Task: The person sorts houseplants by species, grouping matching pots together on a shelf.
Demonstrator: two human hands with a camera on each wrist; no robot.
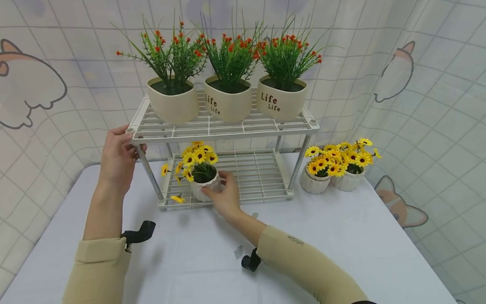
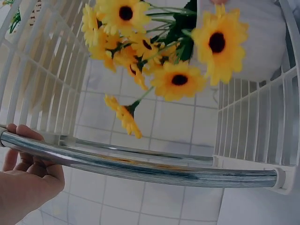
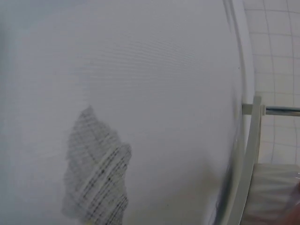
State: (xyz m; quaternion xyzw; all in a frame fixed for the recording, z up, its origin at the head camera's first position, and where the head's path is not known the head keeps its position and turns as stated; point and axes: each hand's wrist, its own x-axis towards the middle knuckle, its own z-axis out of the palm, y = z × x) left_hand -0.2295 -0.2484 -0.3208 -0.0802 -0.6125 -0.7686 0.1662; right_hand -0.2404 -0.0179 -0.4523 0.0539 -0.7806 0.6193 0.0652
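Observation:
A white two-tier wire rack [image 1: 228, 126] stands on the table. My left hand [image 1: 118, 156] grips its front left corner and chrome leg [image 2: 140, 166], fingers [image 2: 28, 159] curled round the metal. My right hand [image 1: 225, 195] holds a small white pot of yellow daisies [image 1: 201, 175] on the left of the lower shelf [image 1: 262, 177]. The daisy blooms [image 2: 178, 79] fill the left wrist view. The right wrist view shows mostly white tablecloth [image 3: 140, 93] and none of the hand.
Three cream pots of red-flowered greenery [image 1: 228, 101] line the top shelf. Two more white daisy pots [image 1: 334, 173] stand on the table right of the rack. A loose yellow flower [image 1: 177, 198] lies at the lower shelf's front edge. A tiled curtain hangs behind.

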